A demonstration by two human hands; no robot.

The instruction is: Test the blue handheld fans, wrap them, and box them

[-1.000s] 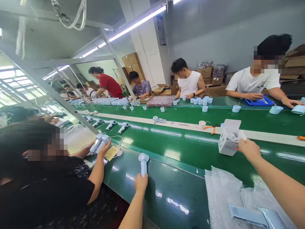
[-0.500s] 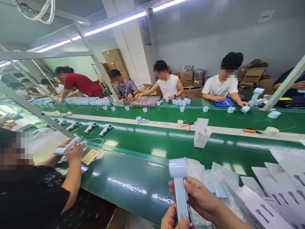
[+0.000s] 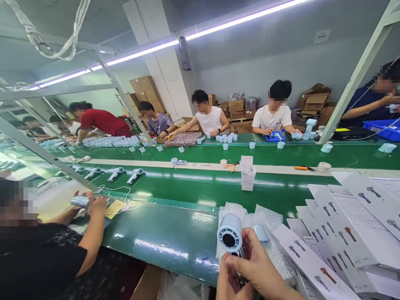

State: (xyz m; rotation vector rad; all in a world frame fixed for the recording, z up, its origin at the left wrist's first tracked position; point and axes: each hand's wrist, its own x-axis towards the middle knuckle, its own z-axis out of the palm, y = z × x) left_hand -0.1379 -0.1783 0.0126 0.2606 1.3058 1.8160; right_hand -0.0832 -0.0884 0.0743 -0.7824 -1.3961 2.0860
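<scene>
Both of my hands hold a pale blue handheld fan [image 3: 229, 234] low at the frame's bottom, its round head turned toward me. My left hand [image 3: 229, 280] grips the handle from below. My right hand [image 3: 258, 266] wraps over the handle from the right, fingers curled. Under the fan lie clear plastic bags [image 3: 268, 216] on the green bench [image 3: 168, 237]. A small white open box [image 3: 248, 173] stands upright on the green conveyor belt [image 3: 203, 185] beyond.
Flat white printed cartons [image 3: 340, 225] are stacked at my right. A co-worker at my left holds a fan [image 3: 81, 201]. More fans [image 3: 134, 175] ride the belt. Orange pliers [image 3: 231, 166] and tape [image 3: 323, 166] lie on the white strip. Several people sit across the line.
The fan has tipped so its round head faces me instead of standing upright. My view has shifted right, bringing more cartons into sight. The white box stays on the belt.
</scene>
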